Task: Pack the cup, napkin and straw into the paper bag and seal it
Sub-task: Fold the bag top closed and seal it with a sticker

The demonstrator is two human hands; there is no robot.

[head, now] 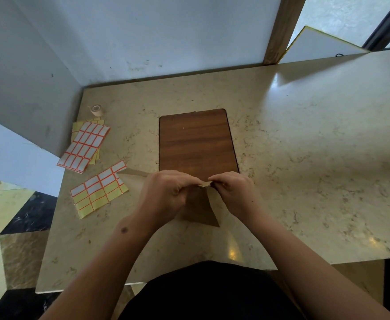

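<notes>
Both the left hand and right hand pinch the paper bag top; uneven pinching could tear the fold toward 12 o'clock.

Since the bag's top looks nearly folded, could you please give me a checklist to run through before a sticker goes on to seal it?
1. Both hands on the fold: ok; left hand and right hand pinch the top edge of the paper bag.
2. Cup, napkin and straw inside: cannot tell; none is visible.
3. Fold pressed flat: cannot tell; the hands cover it.
4. Stickers available: ok; partly used sticker sheet lies left of the bag, a fuller stack lies beyond.
5. Tape roll as backup: ok, at the far left corner.
</notes>
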